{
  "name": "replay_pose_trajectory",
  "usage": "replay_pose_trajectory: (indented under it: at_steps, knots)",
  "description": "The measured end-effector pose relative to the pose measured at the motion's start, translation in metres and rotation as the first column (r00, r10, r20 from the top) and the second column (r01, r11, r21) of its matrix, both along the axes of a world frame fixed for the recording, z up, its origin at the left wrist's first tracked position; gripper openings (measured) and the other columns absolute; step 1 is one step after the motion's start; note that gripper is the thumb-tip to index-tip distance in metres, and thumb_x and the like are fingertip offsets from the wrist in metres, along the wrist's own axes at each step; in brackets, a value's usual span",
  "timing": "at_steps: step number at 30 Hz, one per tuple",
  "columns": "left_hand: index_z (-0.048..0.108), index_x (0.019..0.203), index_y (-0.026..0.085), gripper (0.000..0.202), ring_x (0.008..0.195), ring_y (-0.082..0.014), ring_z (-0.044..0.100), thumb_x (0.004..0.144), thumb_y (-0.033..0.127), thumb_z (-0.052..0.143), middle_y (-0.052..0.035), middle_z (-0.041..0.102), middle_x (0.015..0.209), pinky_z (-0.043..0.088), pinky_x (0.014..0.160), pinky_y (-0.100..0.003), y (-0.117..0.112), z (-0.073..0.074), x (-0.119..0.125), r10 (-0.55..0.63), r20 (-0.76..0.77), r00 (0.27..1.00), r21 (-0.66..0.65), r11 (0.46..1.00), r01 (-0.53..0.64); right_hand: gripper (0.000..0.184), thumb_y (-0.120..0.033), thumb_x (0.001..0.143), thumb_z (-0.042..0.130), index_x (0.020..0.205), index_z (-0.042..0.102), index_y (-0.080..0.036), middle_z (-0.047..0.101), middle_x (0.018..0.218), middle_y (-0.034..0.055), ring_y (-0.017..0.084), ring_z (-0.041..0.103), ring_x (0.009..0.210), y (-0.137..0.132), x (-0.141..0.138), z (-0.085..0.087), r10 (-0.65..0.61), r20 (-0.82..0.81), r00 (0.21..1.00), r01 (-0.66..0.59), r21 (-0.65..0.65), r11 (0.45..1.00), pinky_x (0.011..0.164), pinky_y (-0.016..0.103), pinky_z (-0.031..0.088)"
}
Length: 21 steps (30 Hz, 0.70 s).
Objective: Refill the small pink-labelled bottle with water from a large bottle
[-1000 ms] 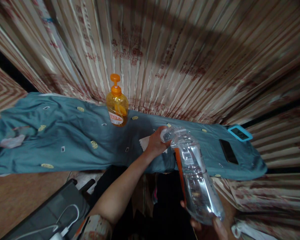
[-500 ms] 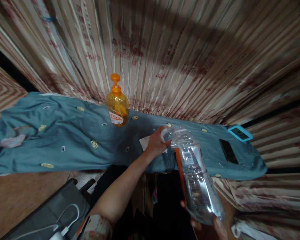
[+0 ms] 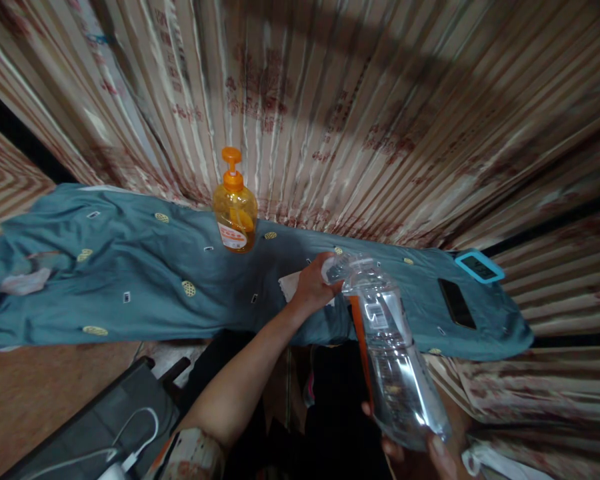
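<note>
A large clear plastic bottle [image 3: 390, 347] with an orange strip down one side lies tilted across my view, its neck up and to the left. My left hand [image 3: 316, 283] is closed around the neck end. At the lower right, my right hand [image 3: 420, 457] grips the bottle's base, its fingers partly hidden behind it. Under my left hand lies a white cloth or tissue [image 3: 289, 285], mostly covered. Farther back stands an orange pump bottle [image 3: 235, 217], upright and apart from both hands.
A teal patterned cloth [image 3: 155, 267] covers the long narrow surface. On its right end are a black phone [image 3: 457, 303] and a blue-framed digital clock [image 3: 479, 267]. Pleated curtains [image 3: 290, 100] hang close behind. A dark case-like object [image 3: 105, 420] with a white cable stands lower left.
</note>
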State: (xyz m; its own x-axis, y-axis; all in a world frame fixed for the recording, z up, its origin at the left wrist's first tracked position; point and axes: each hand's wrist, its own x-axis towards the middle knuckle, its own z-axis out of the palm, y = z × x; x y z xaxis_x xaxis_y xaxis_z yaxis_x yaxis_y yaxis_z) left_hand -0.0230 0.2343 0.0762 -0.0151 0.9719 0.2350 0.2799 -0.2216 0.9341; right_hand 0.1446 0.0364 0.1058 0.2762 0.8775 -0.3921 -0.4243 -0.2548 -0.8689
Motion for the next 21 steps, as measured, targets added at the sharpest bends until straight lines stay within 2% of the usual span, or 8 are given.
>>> replay_pose_trajectory:
  at_steps: [6,11,14,21]
  knots:
    - [0.053,0.11,0.018,0.048,0.09,-0.0198,0.062,0.066,0.026,0.069,-0.0049,0.066,0.101,0.047,0.083,-0.03,0.0002,-0.0016,0.0006,0.001,0.028,1.0,0.012,1.0,-0.001,0.05,-0.049,0.061,0.074,0.108,0.062,-0.039,0.076,0.091,-0.0029,0.022,0.072,0.08,0.0002,0.0,0.0028,0.003,-0.006,1.0,-0.003,-0.03,1.0,0.044,0.017,0.054]
    - [0.053,0.108,0.018,0.043,0.086,-0.0183,0.063,0.068,0.027,0.067,-0.0041,0.066,0.098,0.048,0.08,-0.028,-0.0006,0.0006,0.001,0.004,0.045,0.999,-0.004,1.0,-0.004,0.054,-0.051,0.059,0.074,0.109,0.061,-0.038,0.075,0.097,-0.0067,0.021,0.072,0.075,0.001,-0.0047,0.0034,-0.038,-0.017,0.999,0.038,-0.022,0.999,0.04,0.016,0.052]
    - [0.053,0.108,0.018,0.043,0.083,-0.018,0.063,0.069,0.028,0.067,-0.0034,0.066,0.094,0.048,0.077,-0.028,-0.0006,0.0009,0.001,0.005,0.044,0.999,-0.018,1.0,-0.005,0.053,-0.051,0.059,0.074,0.108,0.062,-0.037,0.075,0.097,-0.0053,0.022,0.072,0.075,0.0016,-0.005,0.003,-0.034,-0.017,0.999,0.034,-0.02,0.999,0.04,0.016,0.052]
    - [0.053,0.108,0.019,0.043,0.089,-0.0188,0.062,0.069,0.028,0.068,-0.0039,0.066,0.098,0.048,0.081,-0.03,0.0003,-0.0012,0.0017,-0.001,0.072,0.997,-0.013,1.0,0.002,0.046,-0.052,0.06,0.073,0.103,0.065,-0.038,0.076,0.091,-0.0037,0.022,0.072,0.077,0.0012,-0.0011,0.0022,0.005,0.001,1.0,-0.005,-0.02,1.0,0.044,0.017,0.054]
